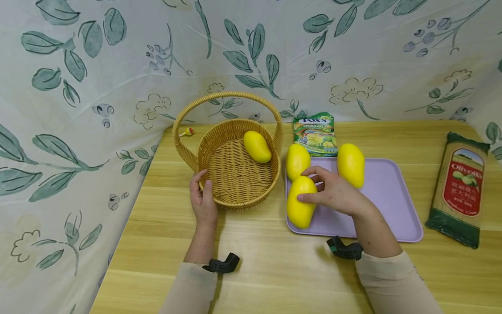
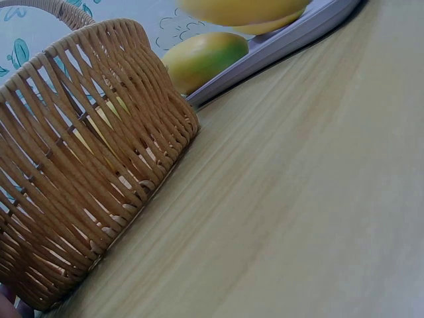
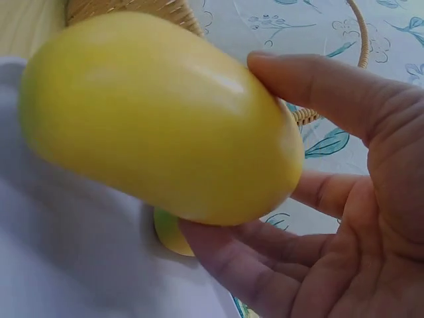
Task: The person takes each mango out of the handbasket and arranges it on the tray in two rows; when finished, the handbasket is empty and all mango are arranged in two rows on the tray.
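Note:
My right hand (image 1: 333,192) pinches a yellow mango (image 1: 302,203) between thumb and fingers, over the left part of a lilac tray (image 1: 386,198). In the right wrist view this mango (image 3: 162,119) looks tilted, with the thumb on one side and fingers beneath. Two more mangoes lie at the tray: one at its back left corner (image 1: 298,160), another near its back edge (image 1: 351,165). To the left stands a wicker basket (image 1: 235,198) with a single mango (image 1: 257,147) inside. My left hand (image 1: 205,205) holds the basket's front-left side at the rim.
Behind the tray lies a green Fox's candy bag (image 1: 315,134). A pack of Olivoilà pasta (image 1: 459,189) rests at the far right. Left of the basket is a small wrapped lollipop (image 1: 187,131). The basket's tall handle (image 1: 231,94) arches above it, before a leaf-patterned cloth (image 1: 129,56).

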